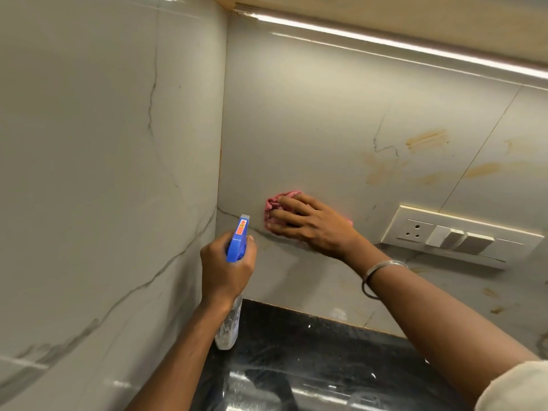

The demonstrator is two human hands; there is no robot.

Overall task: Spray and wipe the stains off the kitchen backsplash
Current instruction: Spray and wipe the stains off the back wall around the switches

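A head-worn view looks down at two bare arms reaching into a kitchen corner. Nearest, below both hands, lies a glossy black countertop (296,351), and a cream sleeve (519,387) shows at the lower right edge.

The left hand (226,268) is wrapped tightly round the neck of a spray bottle (237,241). The bottle's blue trigger head rises above the fist with its nozzle aimed at the wall, and its clear body hangs below the wrist, over the counter.

Just beyond and to the right of that nozzle, the right hand (308,223) lies with fingers spread and fairly straight, pressing a bunched pink cloth (274,203) flat against the pale marble-look backsplash (296,129). The cloth sits under the palm and fingers, and its edges show past the fingertips and beside the wrist. A thin metal bangle (382,266) circles that wrist.

Further right of the pressing hand, and apart from the cloth, a white switch and socket plate (456,232) is fixed to the wall. Above it, orange-brown smeared stains (427,139) mark the tiles. Smaller specks lie low on the wall at the far right.

Farthest up, a light strip (385,43) glows under the cabinet.
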